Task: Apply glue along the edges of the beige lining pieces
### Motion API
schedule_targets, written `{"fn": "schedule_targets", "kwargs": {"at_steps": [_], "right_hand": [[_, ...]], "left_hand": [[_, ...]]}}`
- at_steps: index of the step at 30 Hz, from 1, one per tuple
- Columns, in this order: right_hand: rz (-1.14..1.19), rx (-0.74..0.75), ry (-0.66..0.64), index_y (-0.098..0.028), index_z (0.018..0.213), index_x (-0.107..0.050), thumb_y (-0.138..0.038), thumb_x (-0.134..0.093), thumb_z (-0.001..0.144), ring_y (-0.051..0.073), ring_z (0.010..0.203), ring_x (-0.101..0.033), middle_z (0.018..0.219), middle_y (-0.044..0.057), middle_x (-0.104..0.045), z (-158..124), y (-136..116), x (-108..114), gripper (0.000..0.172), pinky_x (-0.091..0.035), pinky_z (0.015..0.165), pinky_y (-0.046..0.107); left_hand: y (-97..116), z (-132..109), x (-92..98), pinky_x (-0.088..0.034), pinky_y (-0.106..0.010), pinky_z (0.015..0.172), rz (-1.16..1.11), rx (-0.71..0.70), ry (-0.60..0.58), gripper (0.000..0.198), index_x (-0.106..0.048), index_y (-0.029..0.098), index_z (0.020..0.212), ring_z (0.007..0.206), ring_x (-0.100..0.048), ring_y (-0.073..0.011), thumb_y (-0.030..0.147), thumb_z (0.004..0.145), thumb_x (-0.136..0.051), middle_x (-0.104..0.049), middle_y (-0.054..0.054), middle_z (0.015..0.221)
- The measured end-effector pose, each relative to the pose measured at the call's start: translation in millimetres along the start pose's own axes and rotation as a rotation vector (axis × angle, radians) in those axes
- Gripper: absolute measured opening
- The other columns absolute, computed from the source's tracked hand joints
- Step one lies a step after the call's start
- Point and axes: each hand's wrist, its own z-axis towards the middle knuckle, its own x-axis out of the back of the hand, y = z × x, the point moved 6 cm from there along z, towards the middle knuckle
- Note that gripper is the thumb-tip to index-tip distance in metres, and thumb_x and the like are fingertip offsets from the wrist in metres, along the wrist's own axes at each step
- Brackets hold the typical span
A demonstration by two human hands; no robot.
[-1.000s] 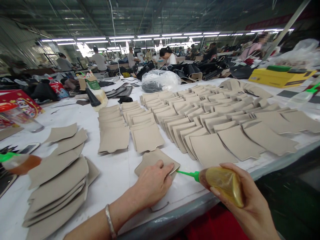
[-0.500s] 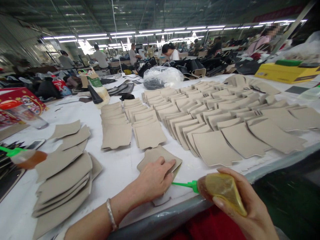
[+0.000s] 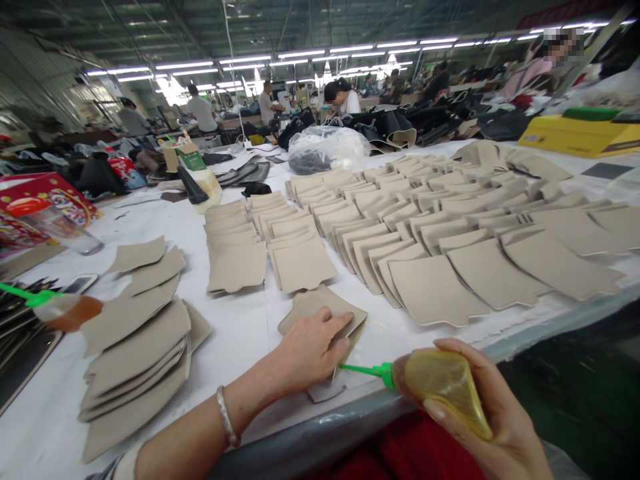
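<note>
Left hand lies flat, pinning the beige piece at the worktop's near edge. Right hand, wrapped round the glue bottle, has slid its nozzle leftward, seemingly under the piece's edge.

Factory workshop floor; long white worktable covered with rows of cut beige pieces; glue bottle in hand; strip lights overhead; other workers at benches behind; piles of black material.

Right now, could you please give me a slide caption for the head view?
Left hand holds down a beige cut piece while right hand points a green-nozzled squeeze bottle at its edge.
</note>
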Motion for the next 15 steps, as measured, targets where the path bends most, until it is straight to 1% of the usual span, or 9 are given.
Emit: {"fn": "schedule_targets", "kwargs": {"at_steps": [3,7,9,12,15], "right_hand": [[0.09,-0.054,-0.015,-0.025,0.12,-0.052,-0.045,-0.07,0.079,0.024,0.097,-0.059,0.11,0.003,-0.06,-5.7,-4.3,-7.0,0.05,-0.045,0.087,0.026],[0.095,-0.108,0.019,-0.027,0.12,-0.051,-0.046,-0.073,0.078,0.02,0.097,-0.057,0.11,0.0,-0.06,-11.0,-4.6,-8.7,0.051,-0.043,0.087,0.019],[0.134,-0.112,-0.003,-0.028,0.121,-0.05,-0.047,-0.074,0.077,0.02,0.1,-0.057,0.111,0.0,-0.06,-13.1,-3.3,-10.6,0.053,-0.042,0.088,0.018],[0.2,-0.1,-0.038,-0.027,0.121,-0.05,-0.049,-0.074,0.077,0.022,0.101,-0.059,0.113,0.003,-0.061,-12.7,0.4,-11.2,0.054,-0.045,0.088,0.021],[0.144,-0.081,-0.009,-0.028,0.121,-0.051,-0.047,-0.075,0.078,0.021,0.099,-0.06,0.113,0.002,-0.061,-7.7,6.4,-4.1,0.053,-0.046,0.087,0.019]], "left_hand": [[-0.1,-0.2,-0.4,-0.046,-0.034,0.078,0.013,0.003,0.006,0.044,-0.047,0.024,0.137,0.083,-0.061,-0.0216,0.032,0.095,-0.037,-0.06,-0.006,0.103],[-0.9,-0.7,-1.0,-0.047,-0.034,0.079,0.006,0.003,0.006,0.044,-0.047,0.024,0.137,0.084,-0.061,-0.0213,0.031,0.095,-0.035,-0.06,-0.006,0.103],[-0.7,-0.9,-1.3,-0.047,-0.034,0.079,-0.002,0.004,-0.004,0.044,-0.047,0.024,0.137,0.085,-0.061,-0.0216,0.032,0.095,-0.035,-0.06,-0.006,0.104],[0.2,-1.1,-0.9,-0.047,-0.036,0.081,-0.007,0.007,-0.012,0.044,-0.047,0.022,0.137,0.086,-0.061,-0.0222,0.032,0.095,-0.036,-0.06,-0.007,0.105],[1.1,-1.0,-0.5,-0.047,-0.036,0.08,-0.008,0.002,-0.011,0.044,-0.047,0.022,0.137,0.085,-0.061,-0.0222,0.032,0.096,-0.036,-0.06,-0.007,0.104]]}}
